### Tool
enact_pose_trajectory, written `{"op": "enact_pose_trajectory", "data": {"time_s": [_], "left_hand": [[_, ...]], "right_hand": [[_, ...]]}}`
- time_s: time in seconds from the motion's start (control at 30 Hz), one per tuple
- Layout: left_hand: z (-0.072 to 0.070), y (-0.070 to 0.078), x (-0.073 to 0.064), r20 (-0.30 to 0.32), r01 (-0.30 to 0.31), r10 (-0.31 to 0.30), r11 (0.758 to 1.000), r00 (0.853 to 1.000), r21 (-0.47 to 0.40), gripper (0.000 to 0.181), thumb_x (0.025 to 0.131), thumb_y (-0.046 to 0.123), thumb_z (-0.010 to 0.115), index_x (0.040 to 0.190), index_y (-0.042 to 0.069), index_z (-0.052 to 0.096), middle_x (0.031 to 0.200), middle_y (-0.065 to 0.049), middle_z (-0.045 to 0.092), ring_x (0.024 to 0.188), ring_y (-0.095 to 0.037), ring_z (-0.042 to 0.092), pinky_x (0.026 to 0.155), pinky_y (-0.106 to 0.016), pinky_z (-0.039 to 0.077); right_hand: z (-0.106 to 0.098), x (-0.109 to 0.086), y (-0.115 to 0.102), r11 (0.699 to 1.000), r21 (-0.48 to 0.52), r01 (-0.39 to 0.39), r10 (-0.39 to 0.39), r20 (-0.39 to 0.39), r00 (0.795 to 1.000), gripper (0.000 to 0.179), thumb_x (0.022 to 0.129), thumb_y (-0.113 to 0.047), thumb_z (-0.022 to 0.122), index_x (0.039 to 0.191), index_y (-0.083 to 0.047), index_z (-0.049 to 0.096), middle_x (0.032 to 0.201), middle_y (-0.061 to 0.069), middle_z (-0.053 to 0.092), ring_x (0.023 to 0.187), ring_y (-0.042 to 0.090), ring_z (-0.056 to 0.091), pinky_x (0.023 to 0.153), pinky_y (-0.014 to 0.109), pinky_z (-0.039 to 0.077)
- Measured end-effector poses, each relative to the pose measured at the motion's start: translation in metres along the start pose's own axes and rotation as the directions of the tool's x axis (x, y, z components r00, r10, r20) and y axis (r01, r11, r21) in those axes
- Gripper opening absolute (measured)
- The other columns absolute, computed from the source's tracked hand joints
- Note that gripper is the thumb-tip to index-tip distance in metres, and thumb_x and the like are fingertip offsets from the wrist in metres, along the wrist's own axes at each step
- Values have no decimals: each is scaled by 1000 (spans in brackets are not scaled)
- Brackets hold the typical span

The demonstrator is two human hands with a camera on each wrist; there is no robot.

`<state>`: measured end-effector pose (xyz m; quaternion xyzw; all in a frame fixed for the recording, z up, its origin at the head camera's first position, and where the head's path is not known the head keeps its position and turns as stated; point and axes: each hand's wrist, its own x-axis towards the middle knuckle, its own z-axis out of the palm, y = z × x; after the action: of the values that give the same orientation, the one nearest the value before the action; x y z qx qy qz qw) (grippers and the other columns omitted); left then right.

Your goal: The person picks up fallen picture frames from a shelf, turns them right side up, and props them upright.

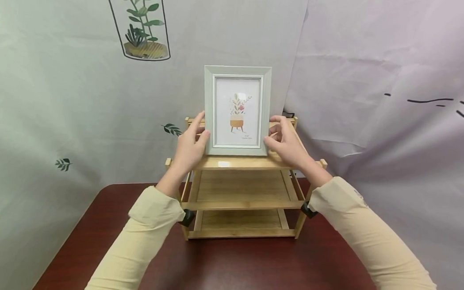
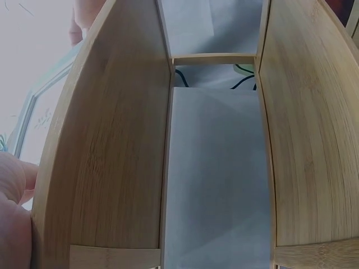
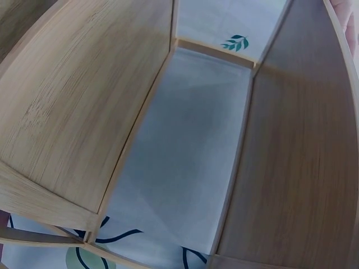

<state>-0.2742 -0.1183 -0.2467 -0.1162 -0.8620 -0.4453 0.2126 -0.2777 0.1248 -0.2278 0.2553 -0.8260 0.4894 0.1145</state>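
Note:
A pale grey-green picture frame [image 1: 233, 151] stands upright at the top shelf of a wooden three-tier rack [image 1: 232, 203]. Behind its glass is a print of a potted plant. My left hand [image 1: 190, 144] holds the frame's left side between thumb and fingers, while my right hand [image 1: 288, 142] grips the opposite side with bent fingers. Whether the lower edge fully rests on the wood cannot be told. In the left wrist view, part of the left hand [image 2: 14, 188] shows beside the frame. Only a bit of the right hand [image 3: 346, 22] appears in the right wrist view.
The rack stands on a dark red table [image 1: 244, 270], close to a pale hanging cloth [image 1: 79, 95] with plant drawings. Its middle shelf [image 1: 241, 185] and bottom shelf [image 1: 239, 221] lie below the hands. A small black object [image 1: 288, 114] shows behind the rack's right rear.

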Motion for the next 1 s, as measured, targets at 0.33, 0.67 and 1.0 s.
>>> {"op": "enact_pose_trajectory", "data": {"time_s": [0.33, 0.67, 1.0], "left_hand": [[4, 1, -2, -50, -1, 0, 1000, 999, -20, 49, 92, 21, 43, 138, 24, 29, 120, -18, 53, 104, -31, 56, 87, -43, 45], [-13, 6, -13, -341, -110, 61, 986, 938, -124, 46, 86, 13, 50, 130, 15, 41, 117, -7, 56, 96, -22, 57, 78, -33, 47], [-70, -34, -31, -416, -265, 397, 902, 818, 341, 23, 83, 5, 52, 104, 0, 61, 106, -17, 60, 98, -32, 54, 82, -43, 43]], "right_hand": [[-2, 10, 30, 1000, 9, 9, -9, -11, 1000, 48, 82, -6, 52, 126, -2, 32, 92, 13, 51, 77, 18, 52, 66, 21, 44], [-36, 0, 18, 999, 19, 47, -45, -81, 996, 47, 84, -9, 54, 127, -3, 36, 108, 19, 51, 88, 14, 53, 76, 23, 46], [-97, -50, 39, 941, -330, 68, -187, -342, 921, 37, 82, -7, 56, 118, -1, 48, 99, 6, 60, 92, 0, 51, 76, 16, 36]]}}
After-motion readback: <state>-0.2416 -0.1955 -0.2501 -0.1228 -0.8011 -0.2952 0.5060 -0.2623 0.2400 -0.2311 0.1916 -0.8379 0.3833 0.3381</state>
